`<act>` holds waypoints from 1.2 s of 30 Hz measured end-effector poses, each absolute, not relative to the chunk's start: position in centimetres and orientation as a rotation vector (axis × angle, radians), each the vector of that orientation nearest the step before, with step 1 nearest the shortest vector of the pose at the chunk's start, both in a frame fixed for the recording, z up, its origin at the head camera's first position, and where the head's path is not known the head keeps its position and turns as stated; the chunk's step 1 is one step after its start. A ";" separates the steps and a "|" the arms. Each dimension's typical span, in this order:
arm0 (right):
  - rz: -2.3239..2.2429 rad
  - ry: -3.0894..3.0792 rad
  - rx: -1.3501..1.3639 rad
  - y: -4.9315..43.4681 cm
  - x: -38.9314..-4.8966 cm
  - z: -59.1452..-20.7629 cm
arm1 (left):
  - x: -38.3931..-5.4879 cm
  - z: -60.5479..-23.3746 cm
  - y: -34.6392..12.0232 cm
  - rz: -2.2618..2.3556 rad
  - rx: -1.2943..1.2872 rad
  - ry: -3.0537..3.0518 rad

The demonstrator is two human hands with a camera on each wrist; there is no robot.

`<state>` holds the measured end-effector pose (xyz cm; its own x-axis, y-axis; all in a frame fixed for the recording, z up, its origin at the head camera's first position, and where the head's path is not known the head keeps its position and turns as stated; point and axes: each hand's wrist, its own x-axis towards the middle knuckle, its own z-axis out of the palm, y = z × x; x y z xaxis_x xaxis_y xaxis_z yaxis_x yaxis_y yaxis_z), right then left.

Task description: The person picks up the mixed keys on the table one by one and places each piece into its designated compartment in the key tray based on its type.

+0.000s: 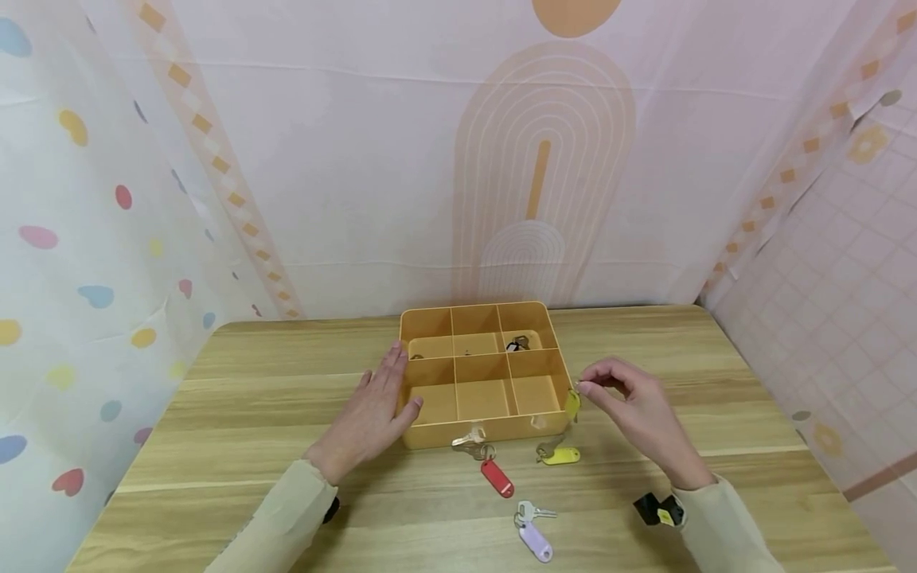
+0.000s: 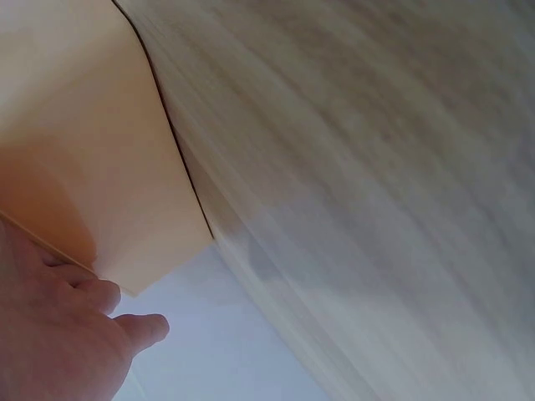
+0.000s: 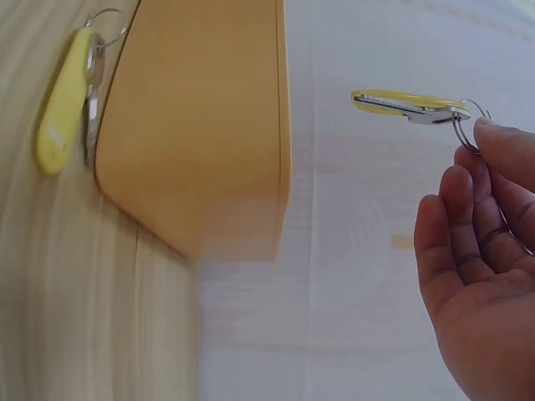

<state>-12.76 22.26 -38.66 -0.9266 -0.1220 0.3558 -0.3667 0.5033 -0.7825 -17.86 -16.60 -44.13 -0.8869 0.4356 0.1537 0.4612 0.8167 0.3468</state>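
Note:
An orange six-compartment organizer box (image 1: 430, 434) stands on the wooden table. My left hand (image 1: 368, 418) rests on its left rim, fingers fairly straight, with the thumb over the front left compartment. Beside the right wall my right hand (image 1: 634, 410) pinches a key ring between thumb and fingertips. From that ring hang a key and a yellow key tag (image 3: 389, 100). In front of the box lie keys with a red tag (image 1: 497, 478), a yellow tag (image 1: 561, 456) and a lilac tag (image 1: 536, 543). A dark key (image 1: 520, 343) sits in the back right compartment.
Small parts of other items show in the back left and back middle compartments, mostly hidden by the divider. Behind the wooden table (image 1: 251, 398) hangs a patterned cloth (image 1: 344, 175), with more cloth at both sides.

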 end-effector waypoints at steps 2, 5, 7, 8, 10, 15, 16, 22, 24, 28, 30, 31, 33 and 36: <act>1.397 -2.492 0.409 21.7 -13.2 -38.7 | -17.9 -44.2 -16.6 -0.581 -0.725 -2.926; 1.408 -2.477 0.418 21.0 -13.8 -38.7 | -18.0 -44.2 -16.6 -0.573 -0.726 -2.921; 1.418 -2.476 0.421 20.6 -14.1 -38.9 | -18.0 -44.2 -16.6 -0.571 -0.726 -2.924; 1.424 -2.475 0.420 20.4 -14.3 -39.0 | -18.0 -44.2 -16.5 -0.572 -0.727 -2.924; 1.413 -2.482 0.414 20.1 -14.6 -39.2 | -17.9 -44.1 -16.5 -0.573 -0.726 -2.930; 1.347 -2.509 0.411 19.7 -15.6 -39.7 | -18.0 -44.1 -16.4 -0.564 -0.724 -2.934; 1.329 -2.514 0.415 19.7 -15.8 -39.9 | -17.9 -44.1 -16.4 -0.565 -0.724 -2.933; 1.242 -2.547 0.438 19.7 -16.8 -40.5 | -17.9 -44.0 -16.4 -0.567 -0.723 -2.926; 1.210 -2.556 0.448 19.7 -17.1 -40.6 | -17.9 -44.0 -16.4 -0.568 -0.724 -2.925; 1.162 -2.572 0.475 19.9 -17.7 -41.0 | -17.8 -44.0 -16.5 -0.565 -0.726 -2.925; 1.152 -2.571 0.494 19.9 -18.0 -41.3 | -17.8 -44.0 -16.5 -0.565 -0.728 -2.923; 1.145 -2.571 0.504 19.8 -18.1 -41.4 | -17.8 -44.0 -16.5 -0.565 -0.728 -2.923; 1.124 -2.568 0.525 19.8 -18.3 -41.6 | -17.8 -43.9 -16.5 -0.569 -0.729 -2.924; 1.099 -2.567 0.546 19.7 -18.6 -41.8 | -17.8 -43.9 -16.5 -0.576 -0.728 -2.924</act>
<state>-18.59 19.67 -41.76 -0.8843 -0.2255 0.4089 -0.4515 0.6363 -0.6255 -17.76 -16.50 -43.92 -0.8849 0.4377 0.1591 0.4654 0.8173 0.3398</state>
